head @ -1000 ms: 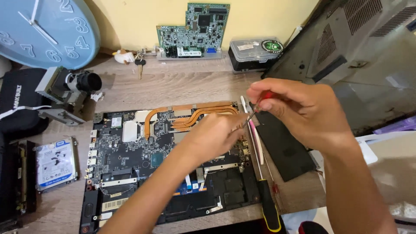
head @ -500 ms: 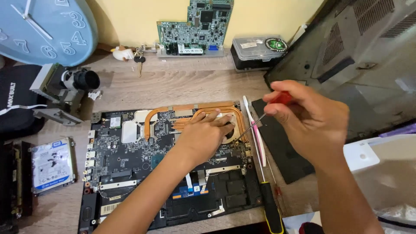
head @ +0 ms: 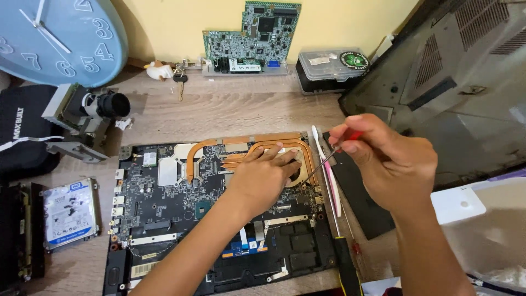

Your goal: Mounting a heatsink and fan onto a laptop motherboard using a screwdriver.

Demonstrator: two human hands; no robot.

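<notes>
Laptop motherboard (head: 181, 208) lies bared mid-desk (head: 230, 109), copper heatpipes (head: 257, 143) still mounted; our left hand (head: 268, 175) rests flat on the fan, right hand (head: 392, 164) at 3 o'clock clenching a red-handled screwdriver (head: 329, 156).

I see copper-orange curved heat pipes (head: 249, 147) on the dark laptop board (head: 181, 208) (green specks), beside a pale-blue round clock (head: 60, 38).
</notes>
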